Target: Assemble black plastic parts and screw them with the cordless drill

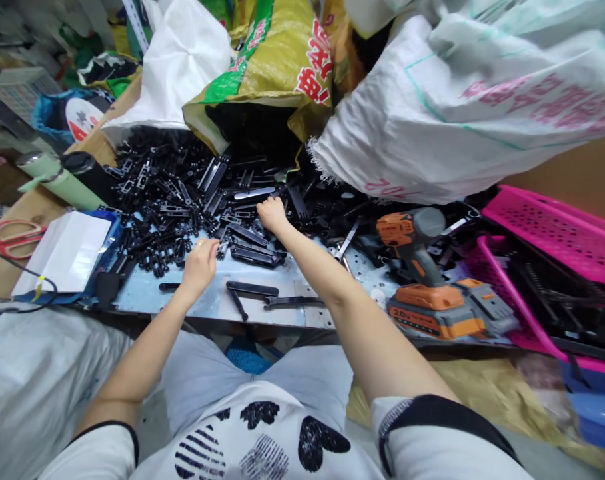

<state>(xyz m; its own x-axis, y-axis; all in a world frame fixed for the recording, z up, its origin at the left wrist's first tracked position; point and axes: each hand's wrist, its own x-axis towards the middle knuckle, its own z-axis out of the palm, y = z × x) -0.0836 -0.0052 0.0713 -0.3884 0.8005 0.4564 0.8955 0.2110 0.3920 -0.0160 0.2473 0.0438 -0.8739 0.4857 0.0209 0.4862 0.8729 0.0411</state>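
Probably picking step: R hand (272, 213) stretched fwd over the black parts (255, 255), palm down, fingers curled; can't tell if clamped on 1. L hand (199, 270) nearer me, thumb & fingertips together, can't tell if on anything. Next move prob. needs a neat pinch on 1 part. Black parts spread around/beyond both hands on the bench (145, 293); drill (422, 267) to my right.
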